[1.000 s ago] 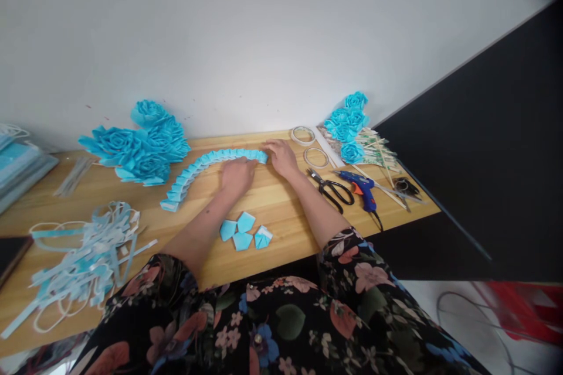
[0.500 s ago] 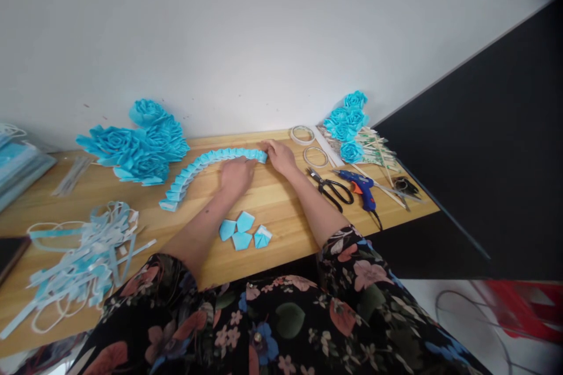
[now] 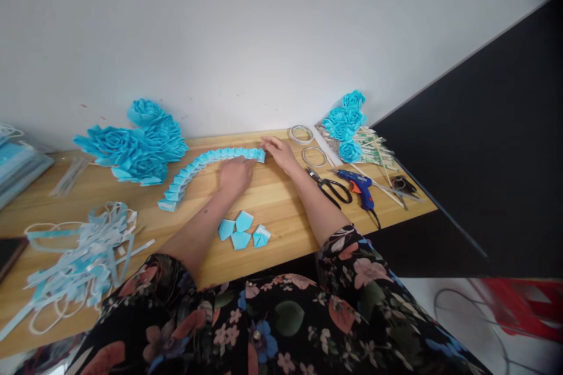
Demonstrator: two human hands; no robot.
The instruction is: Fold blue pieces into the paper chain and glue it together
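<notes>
A long curved row of folded light-blue paper petals lies on the wooden table. My left hand rests on the table just below the row's right part, fingers curled toward it. At the row's right end my right hand touches the last petal with stretched fingers. Several loose blue folded petals lie nearer to me, between my forearms.
Blue paper roses are piled at the back left, smaller ones with sticks at the back right. Two tape rolls, black scissors and a blue glue gun lie right. Paper strips lie left.
My right hand has crept slightly left along the end of the petal row. The left hand has hardly moved.
</notes>
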